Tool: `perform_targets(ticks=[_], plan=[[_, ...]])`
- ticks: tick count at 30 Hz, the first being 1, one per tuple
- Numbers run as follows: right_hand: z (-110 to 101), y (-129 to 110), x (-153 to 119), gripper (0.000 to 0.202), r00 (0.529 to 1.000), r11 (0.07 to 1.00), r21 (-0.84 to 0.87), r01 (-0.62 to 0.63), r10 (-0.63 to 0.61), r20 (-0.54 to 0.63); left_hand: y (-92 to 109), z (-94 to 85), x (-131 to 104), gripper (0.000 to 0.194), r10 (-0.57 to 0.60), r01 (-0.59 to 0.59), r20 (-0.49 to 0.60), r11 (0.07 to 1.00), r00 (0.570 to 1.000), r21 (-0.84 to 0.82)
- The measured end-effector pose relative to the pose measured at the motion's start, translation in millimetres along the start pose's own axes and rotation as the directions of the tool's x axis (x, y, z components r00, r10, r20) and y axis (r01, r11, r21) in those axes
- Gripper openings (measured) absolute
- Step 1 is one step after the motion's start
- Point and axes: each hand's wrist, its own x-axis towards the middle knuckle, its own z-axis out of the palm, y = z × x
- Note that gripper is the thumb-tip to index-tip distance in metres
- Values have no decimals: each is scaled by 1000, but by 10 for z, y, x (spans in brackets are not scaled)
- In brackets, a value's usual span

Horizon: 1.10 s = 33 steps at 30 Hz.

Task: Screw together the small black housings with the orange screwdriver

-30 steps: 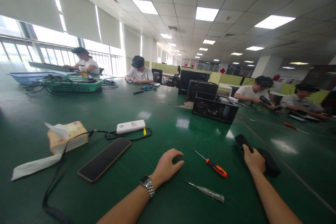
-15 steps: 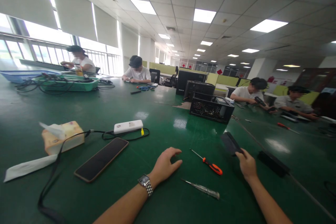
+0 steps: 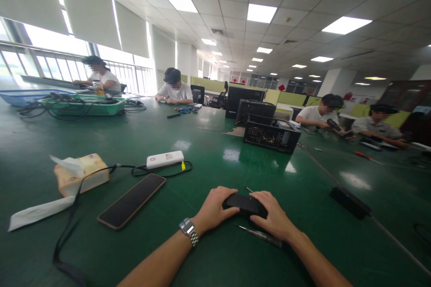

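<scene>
A black, flat, box-like object [image 3: 245, 205] lies lengthwise between my two hands, just above or on the green table; its exact kind does not show. My left hand [image 3: 218, 202], with a metal watch [image 3: 187, 229] on the wrist, grips its left end, thumb in front. Around its right end closes my right hand [image 3: 272, 215]. Behind the object and the right hand, an orange-handled screwdriver is mostly hidden; only its shaft tip [image 3: 248, 189] and a bit of handle show. A clear-handled screwdriver [image 3: 257, 234] lies nearer me, partly under the right hand.
On the left are a phone [image 3: 133, 201], a white power bank-like device [image 3: 164, 159] with a cable, and a tissue pack [image 3: 89, 175]. Black computer cases [image 3: 269, 136] stand ahead. A black bar [image 3: 350, 202] lies right. Green basket [image 3: 84, 106] holds cables. Several people sit around the table.
My right hand has brought the black object leftward, in front of me. My left hand, empty before, has taken hold of its left end. The orange screwdriver is now mostly covered.
</scene>
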Motion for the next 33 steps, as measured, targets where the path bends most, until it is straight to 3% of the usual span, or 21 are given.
perform_targets(ticks=[2,7,9,11,13,15,18,25,33], plan=[[-64,108,-56,60,999,999,-25,-34,33,-33,18,-25,-8,46,-28,28,14,1000,999,2],[-201,447,-246,49,963,958,-107,-268,261,-70,14,-38,-2,37,-53,55,29,996,998,-74],[-236,540,-289,38,957,958,-45,-284,280,-78,10,-30,8,36,-73,76,35,990,997,-119],[-262,584,-294,31,950,963,75,-259,268,-158,11,-21,15,35,-90,95,40,985,995,-147],[-280,588,-279,30,908,940,244,-238,305,-287,14,-14,14,35,-89,91,22,985,996,-144],[-290,572,-265,31,830,880,434,-193,383,-406,17,-11,6,35,-60,58,-20,992,998,-114],[-289,541,-273,27,760,809,584,-64,419,-497,18,-19,-5,36,2,-6,-93,999,996,-45],[-277,410,-300,27,840,862,502,-71,323,-435,19,-44,-10,37,47,-44,-162,999,986,17],[-317,305,-288,28,845,919,390,-54,250,-472,23,-32,-20,40,94,-92,-143,995,985,23]])
